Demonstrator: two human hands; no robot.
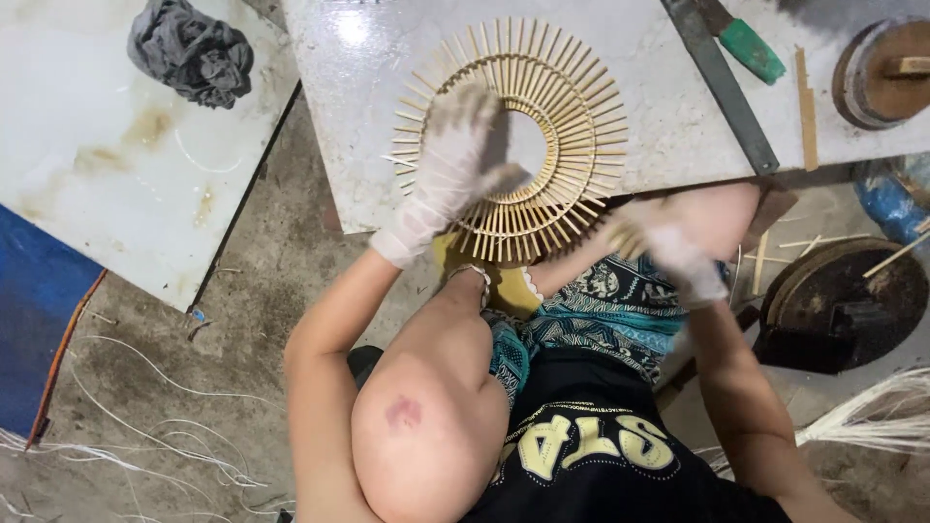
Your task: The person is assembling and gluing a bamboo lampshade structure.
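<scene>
Head view: gloved fingers (463, 111) of the left hand (450, 169) are lying spread and flat across the left part of a round sunburst frame of bamboo sticks (552, 97), pressing it onto a pale slab table (659, 116). The frame is sitting at the table's near edge, its lowest sticks overhanging that edge above the person's lap. The right hand (678, 247), also in a whitish glove, is hovering just off the near edge, right of the frame, and is blurred; whether its fingers are pinching anything cannot be told.

Bare slab is lying open beyond and to the right of the frame, up to a long grey metal bar (727, 87) slanting toward the near edge. A green-handled tool (751, 48) is lying beside the bar, a loose bamboo strip (806, 107) further right, and a round wooden block (886, 73) at the far right corner.

Left of the table, across a narrow gap, a second pale slab (97, 155) is carrying a crumpled grey rag (194, 53) near its far edge. Below, white strands (145, 436) are trailing over the concrete floor (262, 281), and a dark round pan (843, 300) is sitting by the right knee.
</scene>
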